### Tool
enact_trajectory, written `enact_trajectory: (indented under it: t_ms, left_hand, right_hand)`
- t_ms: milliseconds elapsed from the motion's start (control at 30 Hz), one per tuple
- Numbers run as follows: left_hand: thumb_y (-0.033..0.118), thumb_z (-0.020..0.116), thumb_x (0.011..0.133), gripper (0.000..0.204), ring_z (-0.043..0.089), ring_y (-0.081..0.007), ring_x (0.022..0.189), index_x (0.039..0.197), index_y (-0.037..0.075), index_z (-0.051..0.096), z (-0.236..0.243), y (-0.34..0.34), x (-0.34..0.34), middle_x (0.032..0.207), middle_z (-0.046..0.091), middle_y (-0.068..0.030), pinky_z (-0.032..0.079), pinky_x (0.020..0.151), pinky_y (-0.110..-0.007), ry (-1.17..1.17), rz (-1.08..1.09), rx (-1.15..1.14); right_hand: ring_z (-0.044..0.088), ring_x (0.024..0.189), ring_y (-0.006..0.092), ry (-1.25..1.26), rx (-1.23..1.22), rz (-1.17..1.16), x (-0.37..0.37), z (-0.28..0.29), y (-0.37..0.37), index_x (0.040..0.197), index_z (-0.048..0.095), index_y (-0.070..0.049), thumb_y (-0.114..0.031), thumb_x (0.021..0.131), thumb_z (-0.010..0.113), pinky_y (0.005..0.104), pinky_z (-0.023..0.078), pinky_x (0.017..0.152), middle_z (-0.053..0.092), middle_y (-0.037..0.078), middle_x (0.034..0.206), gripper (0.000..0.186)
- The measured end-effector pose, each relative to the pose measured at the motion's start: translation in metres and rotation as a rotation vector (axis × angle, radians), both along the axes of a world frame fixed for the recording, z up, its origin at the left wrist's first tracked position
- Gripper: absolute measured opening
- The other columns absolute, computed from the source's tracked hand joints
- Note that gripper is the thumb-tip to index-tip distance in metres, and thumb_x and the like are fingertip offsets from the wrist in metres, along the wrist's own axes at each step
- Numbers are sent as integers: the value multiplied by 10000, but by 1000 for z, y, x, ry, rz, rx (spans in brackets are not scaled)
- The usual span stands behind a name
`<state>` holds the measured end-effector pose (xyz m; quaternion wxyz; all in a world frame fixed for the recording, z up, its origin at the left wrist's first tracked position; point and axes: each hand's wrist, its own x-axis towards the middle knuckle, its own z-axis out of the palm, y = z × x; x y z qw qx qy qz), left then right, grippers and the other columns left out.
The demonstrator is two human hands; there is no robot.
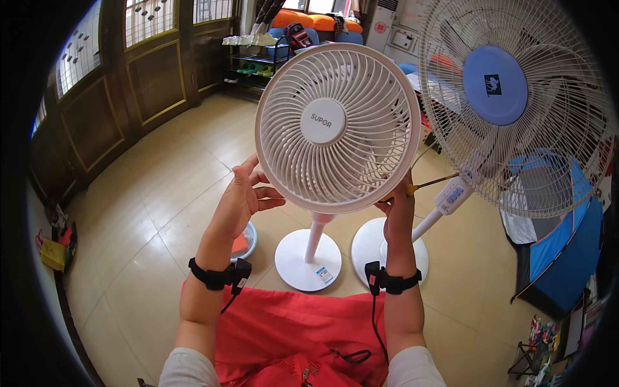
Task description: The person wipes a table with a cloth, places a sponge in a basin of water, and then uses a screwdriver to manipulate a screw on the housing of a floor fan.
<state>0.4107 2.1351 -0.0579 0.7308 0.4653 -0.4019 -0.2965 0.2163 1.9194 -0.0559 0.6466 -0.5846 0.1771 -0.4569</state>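
A white pedestal fan (325,222) stands in front of me, its round grille (290,84) facing me on a slim pole above a round base (290,271). My left hand (248,193) is at the lower left rim of the grille with its fingers spread, holding nothing; whether the fingertips touch the rim I cannot tell. At the lower right rim, my right hand (401,203) is closed around a screwdriver (412,189) with a yellow handle. Its thin shaft points to the right. Part of the right hand's fingers is hidden behind the grille.
To the right stands a larger fan (495,84) with a blue hub, tilted pole and white base (412,248). A blue and grey tent (561,238) is beyond it. A light blue basin (248,242) sits behind my left forearm. Red cloth (290,329) covers my lap.
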Motion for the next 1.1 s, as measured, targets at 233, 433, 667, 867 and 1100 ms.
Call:
enact_trajectory:
  t_ms: [233, 433, 667, 867, 1100]
  left_hand:
    - [832, 294, 755, 1024, 436, -224, 1208, 1472, 105, 225, 6, -9, 1, 1402, 355, -85, 384, 1028, -416, -79, 51, -45]
    - [859, 316, 724, 1092, 218, -270, 1397, 1511, 157, 33, 22, -21, -6, 1562, 106, -37, 209, 1116, -428, -137, 40, -154]
    - [812, 335, 777, 1025, 232, -254, 1387, 1512, 169, 26, 29, -30, 0, 1565, 91, -17, 218, 1111, -425, -135, 55, -171]
    - [695, 356, 874, 876, 268, -243, 1370, 1513, 180, 49, 41, -32, 1, 1563, 96, 5, 287, 1081, -391, -129, 23, -179]
    - [569, 350, 953, 726, 340, -242, 1326, 1511, 182, 93, 75, -32, 1, 1546, 161, 5, 335, 1066, -366, -129, 39, -160]
  right_hand:
    - [570, 878, 118, -100, 18, 25, 2, 0, -5, 1477, 218, -113, -299, 977, 429, 264, 499, 741, 532, 61, 1117, 574]
    - [552, 753, 95, -104, 50, 61, 1, 12, 2, 1421, 312, -102, -301, 971, 446, 220, 462, 673, 555, 32, 978, 510]
    - [566, 856, 104, -117, 61, 46, 0, 18, 9, 1406, 364, -110, -333, 972, 435, 230, 494, 701, 569, 51, 1056, 493]
    - [555, 980, 116, -135, 113, 61, -3, 13, 3, 1447, 310, -101, -322, 980, 437, 258, 523, 757, 539, 50, 1173, 532]
    - [561, 1031, 138, -194, 143, 176, -7, 21, 3, 1451, 293, -91, -324, 980, 457, 271, 533, 763, 523, 50, 1224, 551]
